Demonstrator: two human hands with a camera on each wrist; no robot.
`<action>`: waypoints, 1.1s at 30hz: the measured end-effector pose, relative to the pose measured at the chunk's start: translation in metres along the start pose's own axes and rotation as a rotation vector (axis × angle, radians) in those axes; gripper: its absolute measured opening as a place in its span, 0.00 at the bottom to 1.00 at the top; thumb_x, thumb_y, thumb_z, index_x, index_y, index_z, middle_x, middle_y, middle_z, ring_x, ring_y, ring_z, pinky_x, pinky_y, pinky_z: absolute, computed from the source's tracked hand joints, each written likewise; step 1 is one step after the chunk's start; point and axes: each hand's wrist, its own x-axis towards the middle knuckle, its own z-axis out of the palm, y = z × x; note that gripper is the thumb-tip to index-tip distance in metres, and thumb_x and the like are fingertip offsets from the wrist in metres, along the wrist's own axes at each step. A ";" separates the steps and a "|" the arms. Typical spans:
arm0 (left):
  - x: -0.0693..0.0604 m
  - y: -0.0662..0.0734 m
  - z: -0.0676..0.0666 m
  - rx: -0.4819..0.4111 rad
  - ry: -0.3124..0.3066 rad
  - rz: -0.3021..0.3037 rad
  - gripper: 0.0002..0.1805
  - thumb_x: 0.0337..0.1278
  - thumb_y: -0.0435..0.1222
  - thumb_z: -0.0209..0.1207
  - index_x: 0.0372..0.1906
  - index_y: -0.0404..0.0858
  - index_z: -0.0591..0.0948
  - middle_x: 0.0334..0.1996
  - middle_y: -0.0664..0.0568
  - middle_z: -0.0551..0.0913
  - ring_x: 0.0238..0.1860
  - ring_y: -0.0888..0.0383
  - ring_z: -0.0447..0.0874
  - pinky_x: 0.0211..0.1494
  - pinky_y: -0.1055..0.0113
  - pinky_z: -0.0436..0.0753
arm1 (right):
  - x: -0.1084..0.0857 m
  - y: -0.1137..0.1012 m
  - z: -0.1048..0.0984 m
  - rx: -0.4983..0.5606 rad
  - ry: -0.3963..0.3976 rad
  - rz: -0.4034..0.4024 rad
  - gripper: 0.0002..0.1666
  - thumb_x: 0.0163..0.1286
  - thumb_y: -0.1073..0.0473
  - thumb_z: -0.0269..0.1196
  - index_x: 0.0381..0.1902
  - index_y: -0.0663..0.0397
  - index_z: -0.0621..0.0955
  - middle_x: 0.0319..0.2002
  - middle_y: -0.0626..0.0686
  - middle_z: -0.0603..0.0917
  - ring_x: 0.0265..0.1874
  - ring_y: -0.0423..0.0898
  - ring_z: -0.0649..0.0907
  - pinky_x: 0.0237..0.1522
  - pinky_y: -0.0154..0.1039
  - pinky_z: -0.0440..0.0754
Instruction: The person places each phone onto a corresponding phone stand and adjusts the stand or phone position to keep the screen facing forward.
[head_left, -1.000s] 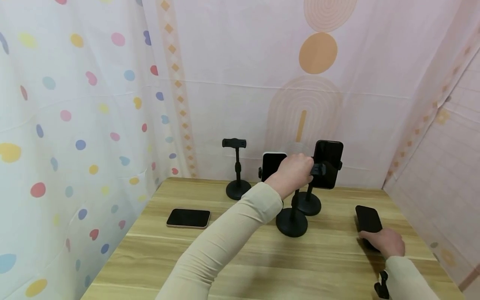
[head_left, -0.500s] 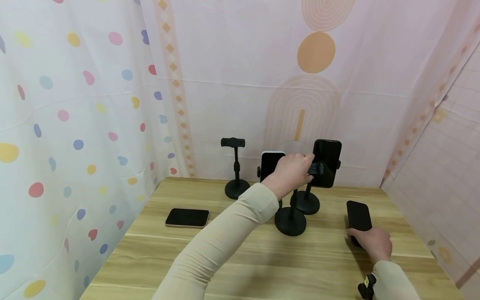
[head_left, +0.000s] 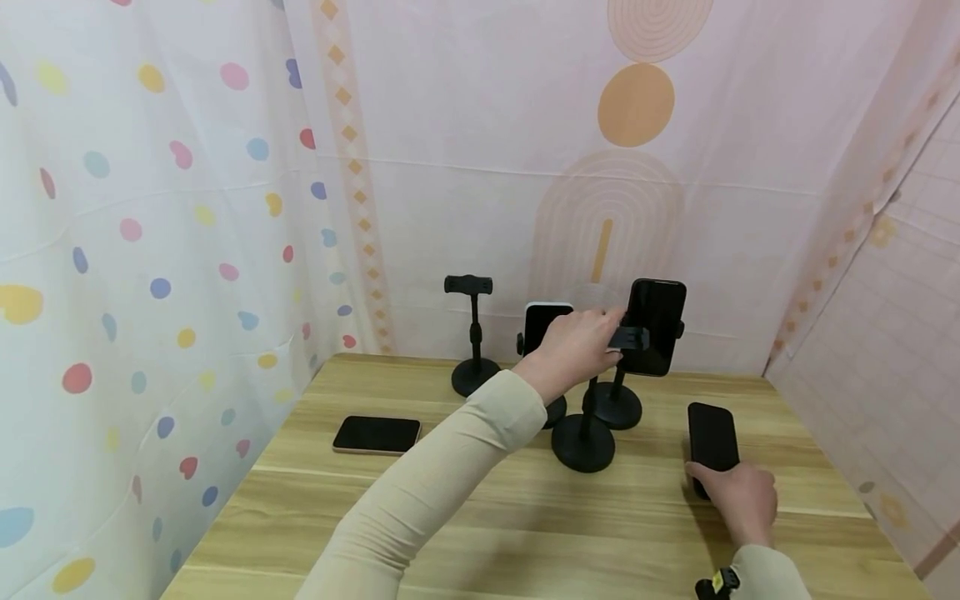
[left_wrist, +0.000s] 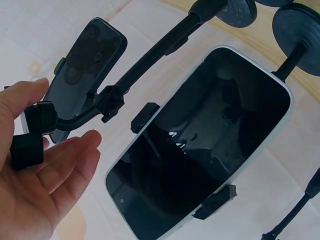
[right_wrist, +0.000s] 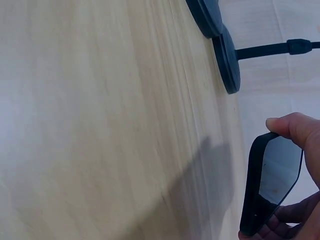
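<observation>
My left hand [head_left: 576,348] grips the clamp head [head_left: 632,337] of the front black stand, whose round base [head_left: 583,446] rests on the table. Seen from the left wrist, thumb and fingers of the left hand [left_wrist: 47,185] curl round this clamp [left_wrist: 37,131], which carries no phone. My right hand [head_left: 738,500] holds a black phone [head_left: 712,433] by its sides, at the right of the table. In the right wrist view, the right hand [right_wrist: 307,137] has its thumb on one edge of the phone [right_wrist: 256,175] and fingers at the other.
A white-edged phone [head_left: 542,327] and a black phone [head_left: 658,321] sit in stands behind. An empty stand [head_left: 476,371] is farther left. Another phone [head_left: 377,435] lies flat on the table's [head_left: 480,533] left side. Patterned curtains [head_left: 465,92] surround the table.
My right hand has moved left with the phone, a little nearer the stands. My left hand has shifted slightly left on the clamp, and more of the clamp shows.
</observation>
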 end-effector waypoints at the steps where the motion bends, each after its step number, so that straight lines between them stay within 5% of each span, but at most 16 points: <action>1: 0.000 -0.001 0.001 -0.012 0.009 0.003 0.33 0.64 0.50 0.63 0.70 0.45 0.68 0.50 0.55 0.83 0.42 0.59 0.85 0.36 0.67 0.81 | -0.002 0.000 0.001 -0.001 0.009 -0.004 0.44 0.55 0.41 0.71 0.35 0.86 0.77 0.35 0.80 0.73 0.33 0.69 0.78 0.28 0.56 0.77; 10: -0.005 -0.006 0.000 -0.092 0.042 0.021 0.30 0.66 0.46 0.62 0.67 0.44 0.67 0.39 0.54 0.83 0.31 0.60 0.81 0.32 0.68 0.78 | -0.015 -0.004 0.003 0.036 0.076 0.008 0.42 0.52 0.41 0.73 0.35 0.82 0.77 0.33 0.76 0.74 0.31 0.68 0.78 0.26 0.56 0.75; 17: -0.010 -0.010 0.001 -0.125 0.011 -0.005 0.40 0.66 0.49 0.62 0.77 0.43 0.59 0.46 0.52 0.84 0.37 0.60 0.83 0.39 0.68 0.81 | -0.020 -0.009 0.000 0.049 0.102 0.004 0.42 0.51 0.41 0.74 0.36 0.81 0.78 0.35 0.76 0.74 0.32 0.68 0.79 0.29 0.57 0.75; 33: -0.024 -0.028 0.009 -0.245 0.026 -0.013 0.40 0.64 0.51 0.62 0.75 0.41 0.62 0.53 0.48 0.83 0.42 0.57 0.85 0.49 0.63 0.82 | -0.029 -0.029 -0.021 0.090 0.095 -0.010 0.49 0.55 0.38 0.73 0.50 0.83 0.74 0.46 0.80 0.73 0.45 0.73 0.75 0.39 0.63 0.75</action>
